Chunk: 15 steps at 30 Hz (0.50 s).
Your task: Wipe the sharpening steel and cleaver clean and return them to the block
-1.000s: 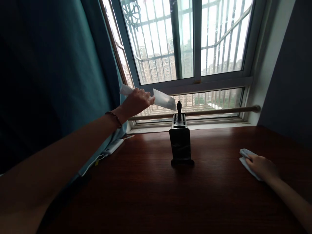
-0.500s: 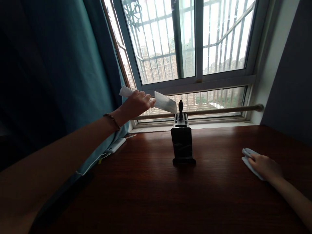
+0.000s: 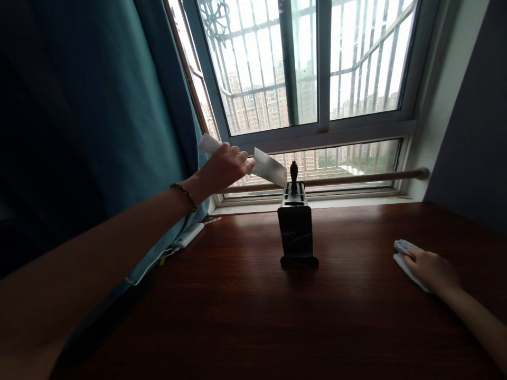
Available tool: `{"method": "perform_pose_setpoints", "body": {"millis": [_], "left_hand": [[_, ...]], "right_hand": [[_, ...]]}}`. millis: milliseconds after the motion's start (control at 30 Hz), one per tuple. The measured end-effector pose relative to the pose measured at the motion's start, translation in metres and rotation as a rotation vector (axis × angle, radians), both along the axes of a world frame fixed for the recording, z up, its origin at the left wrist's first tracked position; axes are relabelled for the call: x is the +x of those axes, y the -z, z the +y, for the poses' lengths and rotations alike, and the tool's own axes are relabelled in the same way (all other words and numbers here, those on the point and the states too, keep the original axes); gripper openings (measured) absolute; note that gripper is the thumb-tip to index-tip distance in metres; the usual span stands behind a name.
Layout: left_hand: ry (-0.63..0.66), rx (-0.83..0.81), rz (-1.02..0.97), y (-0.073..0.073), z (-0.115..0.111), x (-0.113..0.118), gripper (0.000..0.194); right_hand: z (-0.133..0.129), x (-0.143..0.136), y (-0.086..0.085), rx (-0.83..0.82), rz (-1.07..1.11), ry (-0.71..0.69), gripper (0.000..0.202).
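A broad-bladed knife is held up by my left hand, its handle wrapped in something whitish. The blade slants down to the right, its lower corner close to the top of a black knife block; whether they touch I cannot tell. One dark-handled tool stands upright in the block's slotted top. On the right of the wooden table, my right hand is closed on a folded pale cloth resting on the surface.
The brown wooden table reaches to a barred window behind. A rail crosses the window's lower part. At the left are a blue curtain and a white power strip with a cable.
My left hand and the knife have shifted slightly to the right, and the blade tilts down a little more. My right hand and the cloth stay nearly where they were.
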State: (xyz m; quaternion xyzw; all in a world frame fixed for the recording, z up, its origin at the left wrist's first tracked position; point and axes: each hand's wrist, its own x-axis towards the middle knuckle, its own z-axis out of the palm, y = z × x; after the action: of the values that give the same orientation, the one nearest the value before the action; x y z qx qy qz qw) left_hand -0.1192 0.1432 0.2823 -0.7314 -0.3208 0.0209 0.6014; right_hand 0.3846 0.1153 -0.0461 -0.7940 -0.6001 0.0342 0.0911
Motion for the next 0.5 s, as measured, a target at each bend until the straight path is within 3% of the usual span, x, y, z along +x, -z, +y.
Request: {"method": "perform_pose_setpoints", "body": {"millis": [233,500], "left_hand": [[0.001,0.073,-0.044,-0.011,0.007,0.022,0.044],[0.126,0.066,-0.171,-0.029,0.03,0.059,0.033]], "right_hand": [[-0.002,-0.003,-0.003,0.004,-0.005,0.004,0.048],[-0.001,-0.002,-0.004,-0.006,-0.001,0.0,0.045]]}}
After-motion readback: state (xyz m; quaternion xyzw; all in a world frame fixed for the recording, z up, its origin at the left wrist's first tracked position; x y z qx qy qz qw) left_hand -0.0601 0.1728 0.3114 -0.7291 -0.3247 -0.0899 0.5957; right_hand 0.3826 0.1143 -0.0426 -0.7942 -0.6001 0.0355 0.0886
